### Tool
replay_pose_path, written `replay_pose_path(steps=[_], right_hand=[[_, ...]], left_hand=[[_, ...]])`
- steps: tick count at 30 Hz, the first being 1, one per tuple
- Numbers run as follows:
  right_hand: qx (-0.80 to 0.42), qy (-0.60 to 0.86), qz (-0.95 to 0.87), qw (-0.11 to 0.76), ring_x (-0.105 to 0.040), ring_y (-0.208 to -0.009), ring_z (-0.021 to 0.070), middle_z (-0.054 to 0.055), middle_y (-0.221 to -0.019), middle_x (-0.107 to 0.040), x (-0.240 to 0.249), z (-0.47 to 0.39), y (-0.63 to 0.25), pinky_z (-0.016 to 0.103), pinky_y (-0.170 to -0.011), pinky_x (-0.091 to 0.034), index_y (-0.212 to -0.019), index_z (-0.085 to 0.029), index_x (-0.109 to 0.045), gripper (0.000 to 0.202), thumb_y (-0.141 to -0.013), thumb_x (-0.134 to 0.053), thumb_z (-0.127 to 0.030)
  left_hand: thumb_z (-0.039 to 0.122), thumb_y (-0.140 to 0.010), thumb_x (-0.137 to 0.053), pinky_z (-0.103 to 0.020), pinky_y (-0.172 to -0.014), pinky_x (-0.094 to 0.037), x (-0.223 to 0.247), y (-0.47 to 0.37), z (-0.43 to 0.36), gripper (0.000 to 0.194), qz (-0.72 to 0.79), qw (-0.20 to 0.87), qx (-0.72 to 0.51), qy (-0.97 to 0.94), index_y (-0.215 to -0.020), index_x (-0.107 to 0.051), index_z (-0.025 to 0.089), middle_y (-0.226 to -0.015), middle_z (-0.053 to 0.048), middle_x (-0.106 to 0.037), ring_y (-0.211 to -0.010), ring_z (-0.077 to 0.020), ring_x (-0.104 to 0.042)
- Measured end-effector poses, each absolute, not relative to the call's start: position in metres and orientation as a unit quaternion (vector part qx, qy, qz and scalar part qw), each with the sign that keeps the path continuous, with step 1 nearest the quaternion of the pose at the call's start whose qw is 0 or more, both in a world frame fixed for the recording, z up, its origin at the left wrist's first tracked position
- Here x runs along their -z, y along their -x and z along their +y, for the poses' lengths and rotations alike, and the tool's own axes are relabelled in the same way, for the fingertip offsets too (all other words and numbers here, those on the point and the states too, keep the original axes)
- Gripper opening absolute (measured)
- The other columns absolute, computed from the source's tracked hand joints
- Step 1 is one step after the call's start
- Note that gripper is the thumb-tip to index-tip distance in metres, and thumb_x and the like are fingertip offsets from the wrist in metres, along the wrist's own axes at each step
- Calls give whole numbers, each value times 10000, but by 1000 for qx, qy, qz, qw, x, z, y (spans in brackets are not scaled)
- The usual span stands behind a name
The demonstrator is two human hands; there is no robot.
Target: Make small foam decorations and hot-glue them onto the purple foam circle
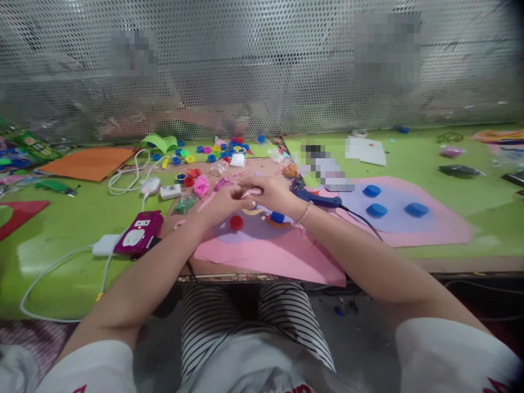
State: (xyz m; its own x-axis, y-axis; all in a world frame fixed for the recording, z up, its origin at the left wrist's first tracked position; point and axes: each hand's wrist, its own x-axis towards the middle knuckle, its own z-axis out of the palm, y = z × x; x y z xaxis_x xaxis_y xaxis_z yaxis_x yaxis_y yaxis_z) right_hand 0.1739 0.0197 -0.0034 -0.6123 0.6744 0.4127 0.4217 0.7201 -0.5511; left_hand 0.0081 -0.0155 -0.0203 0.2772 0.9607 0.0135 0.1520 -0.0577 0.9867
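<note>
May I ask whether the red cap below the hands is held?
Unheld: the red cap rests on purple paper, clear of left hand and right hand.

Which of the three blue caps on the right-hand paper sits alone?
The rightmost blue cap; the back-left cap and front-left cap sit close together.

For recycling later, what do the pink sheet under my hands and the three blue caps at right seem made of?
The pink sheet seems matte paper or card: thin, without shine. The blue caps are likely plastic, smooth-looking, with solid, even colour.
</note>
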Motion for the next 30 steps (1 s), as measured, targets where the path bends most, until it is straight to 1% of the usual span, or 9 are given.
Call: replay_pose_path(steps=[3,6,11,14,16,19,23,27,30], right_hand=[[-244,299,-865,321,-653,-862,153,29,-943,-723,1,19,-172,276,-780,-506,-980,-180,-692,211,-782,-620,-175],[-298,269,-862,309,-646,-877,149,46,-962,-715,-1,24,-174,279,-793,-507,-983,-144,-680,200,-805,-593,-175],[-418,168,-859,243,-599,-1078,174,80,-1210,-637,4,40,-188,330,-924,-487,-1211,-174,-589,353,-881,-549,-293],[-471,134,-844,218,-567,-1140,180,79,-1314,-566,9,47,-193,344,-947,-486,-1332,-208,-483,503,-849,-604,-285],[-458,133,-844,244,-567,-1133,187,84,-1315,-558,12,49,-193,352,-936,-494,-1327,-214,-487,543,-812,-645,-277],[-354,179,-863,313,-582,-1083,195,88,-1223,-612,16,49,-190,345,-888,-503,-1215,-214,-595,441,-786,-668,-285],[-236,206,-880,358,-601,-820,148,57,-941,-684,18,49,-189,283,-720,-492,-1051,-189,-685,279,-799,-656,-305],[-227,193,-865,405,-488,-583,100,-3,-661,-607,16,48,-189,237,-548,-407,-888,-178,-709,206,-804,-650,-357],[-244,223,-834,441,-492,-569,107,-2,-632,-585,15,52,-191,243,-529,-406,-783,-179,-688,212,-796,-646,-386]], left_hand=[[301,-595,-798,-317,-738,-451,20,-8,-15,327,467,498,-388,-620,-818,-664,103,-782,-45,-654,-753,-153,-586],[331,-606,-800,-331,-766,-469,23,-9,-15,319,454,508,-399,-614,-808,-679,116,-782,-45,-675,-748,-154,-604],[358,-626,-804,-319,-822,-502,29,-8,-12,343,397,563,-413,-596,-878,-711,144,-892,-64,-710,-826,-163,-645],[356,-660,-784,-295,-784,-532,26,-8,-10,342,372,620,-448,-526,-903,-703,131,-888,-78,-708,-828,-167,-659],[351,-746,-711,-273,-723,-549,23,-7,-9,275,372,635,-487,-470,-903,-693,126,-872,-80,-706,-792,-156,-662],[258,-821,-626,-237,-637,-554,19,-7,-8,155,393,638,-515,-417,-838,-684,116,-815,-66,-702,-688,-122,-648],[173,-807,-633,-229,-640,-563,19,-8,-8,95,403,647,-502,-408,-772,-680,99,-762,-61,-701,-658,-114,-651],[229,-809,-659,-212,-649,-556,19,-8,-8,132,402,647,-485,-430,-762,-678,107,-726,-56,-700,-660,-109,-659],[189,-821,-636,-202,-644,-550,17,-8,-7,93,413,641,-490,-423,-799,-680,110,-724,-54,-700,-666,-109,-665]])
